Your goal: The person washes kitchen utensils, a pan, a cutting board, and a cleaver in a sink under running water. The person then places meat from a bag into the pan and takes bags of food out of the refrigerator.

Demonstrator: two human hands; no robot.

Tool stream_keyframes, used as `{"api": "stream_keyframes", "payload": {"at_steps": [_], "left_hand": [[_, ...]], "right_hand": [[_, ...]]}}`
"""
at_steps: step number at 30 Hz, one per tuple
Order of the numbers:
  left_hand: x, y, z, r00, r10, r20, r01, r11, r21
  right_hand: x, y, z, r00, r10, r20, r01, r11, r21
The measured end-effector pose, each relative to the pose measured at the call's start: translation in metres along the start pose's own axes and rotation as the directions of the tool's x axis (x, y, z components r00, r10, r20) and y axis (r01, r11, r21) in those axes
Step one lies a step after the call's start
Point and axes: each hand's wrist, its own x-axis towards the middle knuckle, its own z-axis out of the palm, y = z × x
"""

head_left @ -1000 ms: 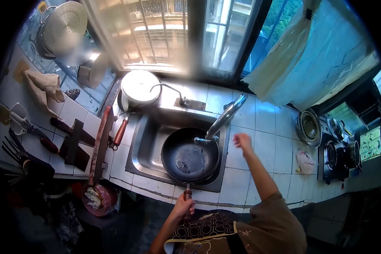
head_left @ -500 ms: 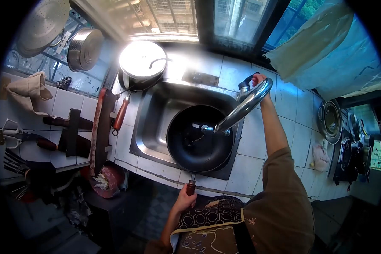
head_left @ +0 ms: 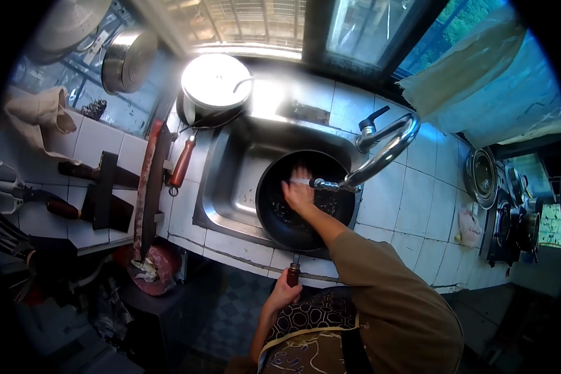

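Note:
A black wok (head_left: 274,215) sits tilted in the steel sink (head_left: 221,218), its wooden handle (head_left: 293,274) reaching over the front edge. My left hand (head_left: 283,292) is wrapped round that handle. Inside the wok is my right hand (head_left: 299,194), under the spout of the chrome faucet (head_left: 386,156). Its fingers look stretched out, though their tips are blurred, and no object shows in them. Water appears to run from the spout onto this hand, and drops speckle the wok's inner surface. The faucet's black lever (head_left: 375,116) stands free of any hand.
Behind the sink's left corner is a pan with a shiny lid (head_left: 215,81). A rack (head_left: 149,193) with knives hangs at the left, beside a red-handled tool (head_left: 182,165). White tiled counter (head_left: 386,206) runs right toward a stove (head_left: 505,227).
My right hand has left the faucet lever and come down into the wok under the spout. Water now seems to be running. My left hand keeps its hold on the handle.

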Motion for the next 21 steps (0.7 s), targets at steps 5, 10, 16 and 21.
{"api": "stream_keyframes", "payload": {"at_steps": [5, 10, 16, 21], "left_hand": [[0.003, 0.002, 0.004, 1.0, -0.02, 0.01, 0.02, 0.999, -0.036], [0.012, -0.006, 0.008, 0.988, 0.047, -0.15, -0.032, 0.994, 0.105], [0.012, -0.006, 0.008, 0.969, 0.128, -0.214, -0.038, 0.925, 0.379], [0.003, -0.008, 0.01, 0.972, 0.11, -0.208, -0.03, 0.935, 0.353]], "right_hand": [[-0.056, -0.059, 0.035, 0.969, -0.186, 0.163, 0.06, 0.817, 0.574], [-0.034, 0.015, -0.089, 0.11, -0.328, 0.938, 0.05, 0.944, 0.325], [-0.002, 0.095, -0.051, 0.815, -0.507, 0.279, 0.573, 0.776, -0.263], [-0.011, -0.028, 0.0, 0.912, -0.37, 0.176, 0.368, 0.929, 0.044]]}}
